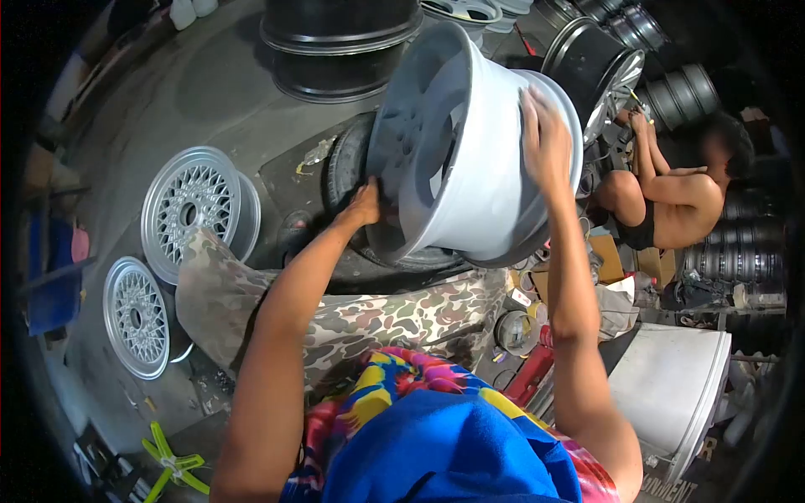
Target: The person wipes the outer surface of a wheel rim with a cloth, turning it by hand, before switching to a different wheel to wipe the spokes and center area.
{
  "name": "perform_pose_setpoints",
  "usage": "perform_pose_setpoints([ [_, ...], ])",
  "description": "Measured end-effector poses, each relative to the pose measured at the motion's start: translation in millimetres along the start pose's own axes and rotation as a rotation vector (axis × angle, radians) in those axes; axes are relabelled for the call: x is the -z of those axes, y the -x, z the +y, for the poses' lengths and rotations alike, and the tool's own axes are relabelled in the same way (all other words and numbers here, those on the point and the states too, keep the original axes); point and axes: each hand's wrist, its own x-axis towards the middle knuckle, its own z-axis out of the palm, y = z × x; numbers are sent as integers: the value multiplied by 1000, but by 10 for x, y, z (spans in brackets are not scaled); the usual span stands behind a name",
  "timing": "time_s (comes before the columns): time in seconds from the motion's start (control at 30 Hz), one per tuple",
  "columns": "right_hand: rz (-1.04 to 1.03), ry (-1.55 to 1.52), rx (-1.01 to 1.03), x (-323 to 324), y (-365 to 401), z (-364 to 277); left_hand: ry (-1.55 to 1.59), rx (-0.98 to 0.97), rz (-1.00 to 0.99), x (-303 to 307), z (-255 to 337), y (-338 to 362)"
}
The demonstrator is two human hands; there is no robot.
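A large light-grey wheel rim [490, 159] stands tilted in front of me, its hollow side facing left. My left hand [365, 205] grips the edge of the rim at its left side, and some of its fingers are hidden there. Flat on the outer barrel, near the right flange, lies my right hand [545, 138], fingers stretched out and slightly blurred. Under the rim is a black tire [342, 163], partly covered by it. My legs in camouflage trousers [394, 323] are bent close to the tire.
Two silver mesh wheels [191, 205] [136, 318] stand at the left. Dark rims [340, 50] are stacked at the back. A co-worker [679, 189] squats at the right beside a dark wheel [595, 71]. Nearer are a white bucket [667, 386] and a yellow-green star-shaped piece [174, 461].
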Motion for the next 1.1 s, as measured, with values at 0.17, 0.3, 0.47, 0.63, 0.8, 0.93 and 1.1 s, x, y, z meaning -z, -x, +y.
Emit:
perform_pose_setpoints([
  [0.17,-116,-177,-239,-544,-854,90,139,-16,151,-519,-541,-461],
  [0.3,292,-246,-88,-385,208,-1083,312,51,198,-268,-150,-7],
  [0.47,180,-141,211,-347,1403,-1104,434,4,189,-740,-581,-264],
  [0.63,72,-303,81,-238,-160,-789,260,11,275,-652,-466,-137],
  [0.8,-364,-89,-268,-825,-1373,130,246,-53,298,-639,-517,-158],
  [0.93,-170,-112,-79,-485,-771,104,187,-77,339,-622,-385,-107],
  [1.1,-22,151,202,-21,1494,-551,301,-35,256,-719,-436,-194],
])
